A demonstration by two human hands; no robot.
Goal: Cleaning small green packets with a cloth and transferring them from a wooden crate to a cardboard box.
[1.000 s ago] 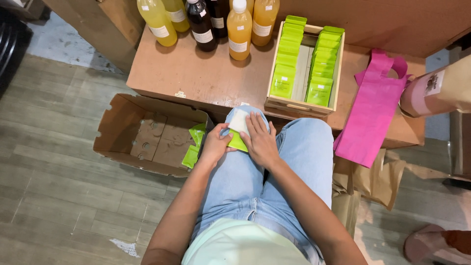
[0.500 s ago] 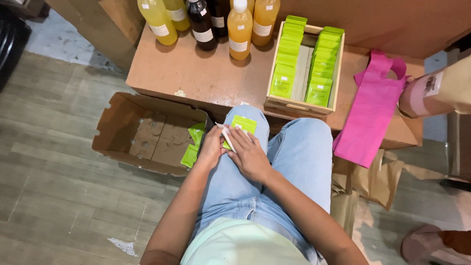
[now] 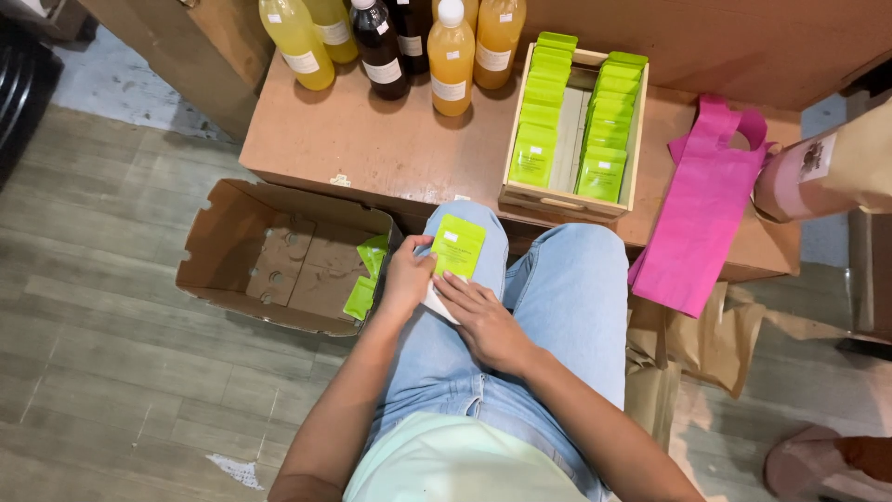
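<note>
I sit with my legs in light blue jeans under a low brown table. On my left knee lies a lime-green packet over a white sheet. My left hand pinches the packet's left edge. My right hand rests flat just below the packet, fingertips pressing on it and the white sheet. A wooden tray on the table holds two rows of the same green packets.
An open cardboard box stands on the floor at my left with a few green packets at its right side. Several juice bottles line the table's back. A pink bag hangs over the table edge; brown paper lies below.
The packet was covered by the white sheet on my knee; now its green face is up. My right hand has slid down from the packet's top to below it.
</note>
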